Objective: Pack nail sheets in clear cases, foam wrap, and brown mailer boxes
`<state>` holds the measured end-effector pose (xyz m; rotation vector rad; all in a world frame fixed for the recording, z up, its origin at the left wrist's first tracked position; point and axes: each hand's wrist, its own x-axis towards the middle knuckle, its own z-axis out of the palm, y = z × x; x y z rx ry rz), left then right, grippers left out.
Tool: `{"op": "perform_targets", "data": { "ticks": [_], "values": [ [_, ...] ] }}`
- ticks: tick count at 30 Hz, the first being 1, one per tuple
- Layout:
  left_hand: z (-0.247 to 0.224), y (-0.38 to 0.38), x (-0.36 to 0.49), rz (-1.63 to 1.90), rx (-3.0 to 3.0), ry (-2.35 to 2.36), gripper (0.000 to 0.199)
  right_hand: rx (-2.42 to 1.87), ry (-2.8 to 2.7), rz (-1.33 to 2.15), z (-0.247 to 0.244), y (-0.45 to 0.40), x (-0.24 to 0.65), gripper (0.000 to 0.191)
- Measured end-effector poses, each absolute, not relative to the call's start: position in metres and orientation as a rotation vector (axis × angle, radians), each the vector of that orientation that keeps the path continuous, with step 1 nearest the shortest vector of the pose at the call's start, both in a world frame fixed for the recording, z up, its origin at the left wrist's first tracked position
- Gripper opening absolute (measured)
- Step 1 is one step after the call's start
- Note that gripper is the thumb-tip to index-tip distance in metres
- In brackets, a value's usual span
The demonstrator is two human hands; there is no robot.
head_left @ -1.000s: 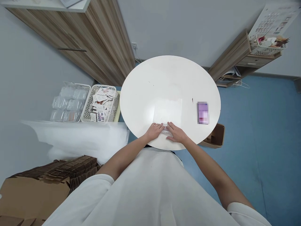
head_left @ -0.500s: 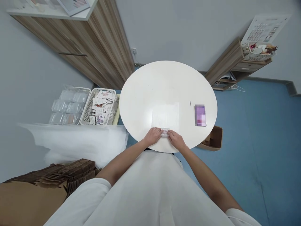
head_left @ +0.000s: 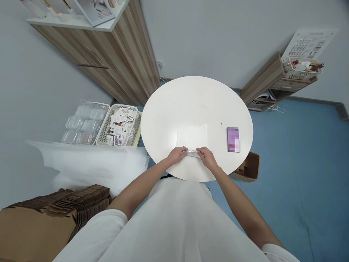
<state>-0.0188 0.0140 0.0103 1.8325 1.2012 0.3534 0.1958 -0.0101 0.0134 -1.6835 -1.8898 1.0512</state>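
Round white desk, grey wall behind, blue floor off to R. Near front edge of desk, approx. mid: clear plastic packet, held by its ends btwn L hand and R hand. Narrow pinch in fingertips of both hands. Can't tell if packet touching desk underneath.

Vs. 1 s ago: fingers laid flatter over packet then, R thumb stuck out; now curled in on the ends. Vs. 0.5 s ago: packet broader-looking then, now more of a thin strip w/ bright upper edge; gap btwn hands a touch wider. View shifted a bit too, w/ more of L cabinet top showing.

Pose: both forearms angled fwd and inward from short white sleeves, rough upside-down V, wrists over near part of desk, backs of hands mostly up.

Just beyond packet, flat on desk: thin whitish sheet. Further R, well apart from hands: purple item, pixelated, no detail. Below R rim of desk: open cardboard box. To L: white basket w/ printed cards, beside it clear packs in rows. Nearer: translucent white sheeting, then folded cardboard. At back: wood-grain cabinet L, smaller shelf unit R.
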Motion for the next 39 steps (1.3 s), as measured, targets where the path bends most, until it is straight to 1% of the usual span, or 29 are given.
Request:
{"op": "perform_targets", "data": {
  "ticks": [3,9,14,17,20,22,24,27,29,31,33,35,37,39],
  "values": [
    [0.007,0.029,-0.017,0.368,1.699,1.236,0.028,-1.764,-1.856,1.115,0.012,0.009,0.195,0.027],
    [-0.009,0.051,-0.013,0.282,1.445,1.340,0.025,-1.878,-1.818,1.217,0.005,0.038,0.193,0.027],
    [-0.014,0.055,-0.014,0.237,1.413,1.524,0.024,-1.943,-1.843,1.253,-0.004,0.046,0.192,0.028],
    [-0.007,0.048,-0.012,0.340,1.667,1.694,0.031,-1.992,-1.847,1.220,-0.009,0.046,0.191,0.028],
    [0.003,0.036,-0.005,0.388,2.138,1.581,0.033,-2.017,-1.896,1.152,-0.013,0.044,0.189,0.028],
    [0.006,0.026,0.003,0.297,2.389,1.330,0.032,-2.033,-1.923,1.098,-0.015,0.043,0.188,0.028],
    [0.006,0.016,0.010,0.176,2.507,1.146,0.034,-2.037,-1.922,1.066,-0.017,0.043,0.186,0.027],
    [0.000,0.006,0.016,0.038,2.542,1.105,0.040,-2.007,-1.878,1.035,-0.018,0.042,0.186,0.027],
    [-0.004,0.002,0.016,-0.007,2.535,1.113,0.043,-2.004,-1.809,0.937,-0.017,0.035,0.189,0.028],
    [-0.007,0.000,0.015,-0.020,2.521,1.108,0.046,-2.043,-1.667,0.783,-0.015,0.022,0.193,0.031],
    [-0.008,-0.001,0.014,-0.015,2.500,1.108,0.049,-2.102,-1.452,0.693,-0.015,0.000,0.198,0.039],
    [-0.007,0.000,0.014,-0.006,2.471,1.114,0.053,-2.138,-1.233,0.818,-0.016,-0.023,0.201,0.050],
    [-0.006,0.000,0.015,-0.004,2.434,1.109,0.058,-2.126,-1.009,1.033,-0.018,-0.043,0.200,0.057],
    [-0.005,0.001,0.016,-0.010,2.392,1.094,0.063,-2.071,-0.844,1.176,-0.021,-0.052,0.196,0.063]
  ]
}}
